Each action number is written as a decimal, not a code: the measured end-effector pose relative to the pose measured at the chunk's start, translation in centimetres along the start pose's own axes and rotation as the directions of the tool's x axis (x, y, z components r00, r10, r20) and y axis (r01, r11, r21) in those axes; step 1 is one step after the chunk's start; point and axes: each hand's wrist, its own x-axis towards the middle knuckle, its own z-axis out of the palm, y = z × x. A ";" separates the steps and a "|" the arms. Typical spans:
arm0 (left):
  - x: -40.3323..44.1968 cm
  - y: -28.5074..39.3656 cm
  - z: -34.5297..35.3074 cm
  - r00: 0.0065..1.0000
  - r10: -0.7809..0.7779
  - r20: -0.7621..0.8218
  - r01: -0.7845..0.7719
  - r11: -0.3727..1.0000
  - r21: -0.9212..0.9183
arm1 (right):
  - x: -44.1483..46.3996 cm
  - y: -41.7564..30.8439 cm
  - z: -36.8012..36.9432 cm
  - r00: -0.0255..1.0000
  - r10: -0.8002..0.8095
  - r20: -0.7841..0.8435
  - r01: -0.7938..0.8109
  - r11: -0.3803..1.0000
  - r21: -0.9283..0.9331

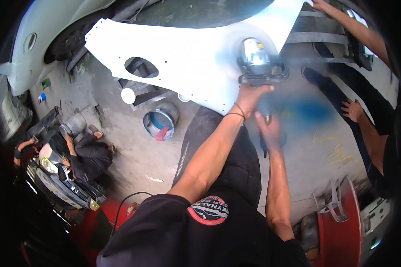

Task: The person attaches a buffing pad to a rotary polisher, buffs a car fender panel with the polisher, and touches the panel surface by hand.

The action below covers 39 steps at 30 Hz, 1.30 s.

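A power polisher [257, 54] with a shiny metal head is against a white car fender panel [182, 49]. A blurred round pad surrounds its head, on the panel's right part. My left hand [250, 99] is closed on the black front handle [263, 76], thumb stretched to the right. Just behind it, my right hand [270, 130] wraps round the polisher's rear body, which is partly hidden. Another person's hand [320, 5] touches the panel's upper right corner.
Below the panel stand a metal bucket [162, 121] with a pink cloth [165, 133] on its rim and a metal stand [140, 91]. A co-worker [91, 155] crouches at left by a car front. A yellow cord [336, 153] lies on the floor, near a red cabinet [343, 227].
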 end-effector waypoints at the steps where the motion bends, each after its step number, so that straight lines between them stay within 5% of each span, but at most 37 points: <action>1: 0.4 0.4 0.4 1.000 0.017 0.025 -0.017 1.000 0.021 | 0.0 -0.5 0.2 0.998 0.011 -0.054 -0.008 0.998 0.066; 7: -0.9 3.7 -3.5 1.000 0.022 -0.007 -0.021 0.997 0.079 | -1.8 -3.6 5.5 0.996 0.084 -0.042 -0.076 0.982 0.174; 9: -1.7 4.3 -6.4 0.997 0.071 -0.036 -0.070 0.997 0.029 | -1.6 -2.6 7.8 0.995 0.066 0.081 -0.077 0.986 0.145; 13: -3.0 6.2 -13.4 0.991 0.078 -0.104 -0.069 0.993 0.092 | -2.4 -4.3 13.8 0.996 -0.016 0.087 0.011 0.998 0.055; 15: -3.9 7.8 -16.2 0.988 0.048 -0.150 -0.036 0.996 0.081 | -2.1 -4.1 16.8 0.969 -0.245 0.019 0.245 0.969 -0.021; 17: -5.1 9.5 -17.7 0.982 0.059 -0.178 -0.051 0.997 0.051 | -2.7 -6.7 18.0 0.989 -0.087 0.120 0.095 0.994 -0.056; 19: -6.0 10.9 -18.4 0.983 0.039 -0.178 -0.029 0.998 0.060 | -2.5 -6.7 19.1 0.983 -0.090 0.157 0.106 0.989 -0.098; 27: -5.2 5.5 -14.5 0.991 -0.049 -0.124 0.048 0.999 -0.012 | -3.5 -3.8 14.2 0.998 -0.036 0.058 0.042 0.994 -0.098; 29: -3.9 4.0 -11.6 0.997 -0.052 -0.056 0.051 0.999 -0.018 | -2.3 -0.9 12.2 0.987 -0.151 -0.047 0.145 0.984 -0.099; 32: -1.3 3.8 -6.7 0.999 0.037 0.024 -0.040 0.993 0.109 | -0.6 0.4 8.9 0.993 -0.009 -0.120 0.000 0.997 -0.075; 33: -0.3 3.7 -5.6 0.996 0.048 0.077 -0.058 0.989 0.134 | -1.1 -2.3 7.8 0.990 0.118 -0.080 -0.113 0.992 0.063; 39: 2.8 2.8 -3.8 0.990 -0.041 0.136 -0.033 0.864 0.502 | 1.0 0.4 10.1 0.973 0.115 -0.202 -0.021 0.909 0.416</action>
